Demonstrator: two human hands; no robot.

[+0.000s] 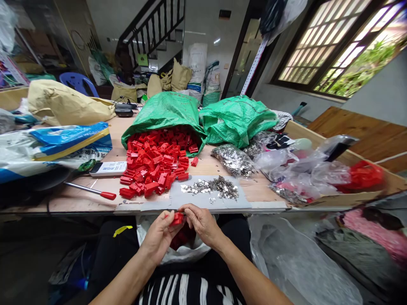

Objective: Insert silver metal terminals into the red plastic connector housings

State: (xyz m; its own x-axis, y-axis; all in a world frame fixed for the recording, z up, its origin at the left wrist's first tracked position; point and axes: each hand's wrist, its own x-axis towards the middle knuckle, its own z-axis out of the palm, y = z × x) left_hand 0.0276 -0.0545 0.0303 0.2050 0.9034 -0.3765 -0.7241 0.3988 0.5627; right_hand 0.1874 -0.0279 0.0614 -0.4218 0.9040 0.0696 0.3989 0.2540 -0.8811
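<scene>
A small red plastic block-like part (177,218) is pinched in my left hand (161,233), just in front of the table edge. My right hand (202,224) meets it from the other side, its fingers pressed together at the part; whatever they hold is too small to make out. Below both hands, a white bag (193,253) sits open in the lap with red parts inside. Beyond them, a heap of similar red parts (155,163) spills from a green woven sack (168,110). Small shiny metal pieces (219,187) lie scattered on a grey mat (181,199).
A red-handled lever (106,195) and a white box (108,168) lie left of the heap. Clear bags of metal pieces (235,161) and crumpled plastic bags (305,169) crowd the right. Another green sack (238,118) lies behind; a blue-white bag (63,146) is at left.
</scene>
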